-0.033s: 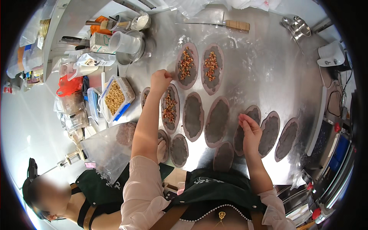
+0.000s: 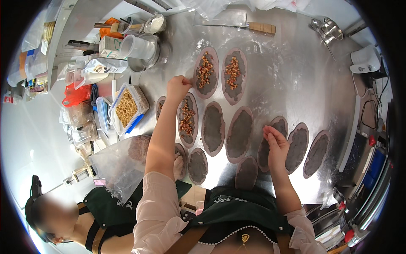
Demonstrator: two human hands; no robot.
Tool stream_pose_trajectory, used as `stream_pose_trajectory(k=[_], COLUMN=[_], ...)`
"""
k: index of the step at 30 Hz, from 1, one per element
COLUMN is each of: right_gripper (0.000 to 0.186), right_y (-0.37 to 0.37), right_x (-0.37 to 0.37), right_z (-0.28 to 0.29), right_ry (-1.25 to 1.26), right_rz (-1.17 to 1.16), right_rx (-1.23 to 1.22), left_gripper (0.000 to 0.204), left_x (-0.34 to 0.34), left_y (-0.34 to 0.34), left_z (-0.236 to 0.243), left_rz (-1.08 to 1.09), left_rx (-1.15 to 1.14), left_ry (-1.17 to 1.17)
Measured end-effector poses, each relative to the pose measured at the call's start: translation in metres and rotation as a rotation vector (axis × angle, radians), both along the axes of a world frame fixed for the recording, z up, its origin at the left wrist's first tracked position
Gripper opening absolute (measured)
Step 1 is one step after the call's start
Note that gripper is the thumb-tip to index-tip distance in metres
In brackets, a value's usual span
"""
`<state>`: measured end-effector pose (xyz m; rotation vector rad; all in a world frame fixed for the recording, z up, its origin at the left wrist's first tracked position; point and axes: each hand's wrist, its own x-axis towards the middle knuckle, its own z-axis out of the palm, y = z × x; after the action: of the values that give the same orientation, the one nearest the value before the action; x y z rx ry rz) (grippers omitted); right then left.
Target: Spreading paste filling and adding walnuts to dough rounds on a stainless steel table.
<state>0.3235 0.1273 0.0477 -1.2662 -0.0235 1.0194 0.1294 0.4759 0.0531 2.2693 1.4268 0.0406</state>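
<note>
My left hand [image 2: 179, 88] hovers with curled, pinched fingers just left of a flat oval dough piece [image 2: 197, 76], spread with grey paste and topped with orange-brown and reddish bits. Whatever those fingers hold is hidden. A similarly topped dough piece [image 2: 186, 137] lies under and right of the left wrist. My right hand [image 2: 277, 146] has its fingertips pressed together over a grey-coated dough piece [image 2: 281, 123] without topping, partly covered by the hand; anything pinched there is too small to make out. Between my hands lie two untopped dough pieces, one [image 2: 213, 129] beside the other [image 2: 239, 134].
A clear tub [image 2: 127, 106] of golden-brown bits stands left, near a plastic bag [image 2: 120, 165]. A co-worker's hand [image 2: 178, 165] touches a dough piece beside my left forearm. A wooden-handled knife [image 2: 261, 28] lies at the back; metal spoons [image 2: 325, 31] lie far right.
</note>
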Motion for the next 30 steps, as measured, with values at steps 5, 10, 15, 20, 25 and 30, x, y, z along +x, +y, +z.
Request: stream_pose_trajectory(k=[5,10,15,20,25,30], right_gripper=[0.021,0.021,0.021,0.021,0.021,0.021], right_y=[0.002,0.000,0.000,-0.002,-0.004,-0.005], right_x=[0.002,0.003,0.006,0.005,0.006,0.007], right_z=[-0.006,-0.005,-0.003,-0.004,-0.002,0.000], right_ry=[0.003,0.008,-0.003,-0.004,-0.006,-0.027], right_rz=[-0.022,-0.032,-0.038,-0.030,-0.027,-0.021], right_rx=[0.004,0.004,0.003,0.013,0.007,0.007], left_gripper=[0.016,0.014,0.012,0.011,0.014,0.013], left_x=[0.045,0.065,0.066,0.065,0.065,0.073], left_y=[-0.008,-0.022,-0.027,-0.040,-0.044,-0.050], left_z=[0.013,0.019,0.017,0.004,-0.005,0.003], left_rz=[0.030,0.067,0.071,-0.072,-0.186,-0.166], left_rx=[-0.148,-0.006,0.090,0.175,0.292,0.356], left_ry=[-0.220,-0.271,-0.334,-0.386,-0.368,-0.438])
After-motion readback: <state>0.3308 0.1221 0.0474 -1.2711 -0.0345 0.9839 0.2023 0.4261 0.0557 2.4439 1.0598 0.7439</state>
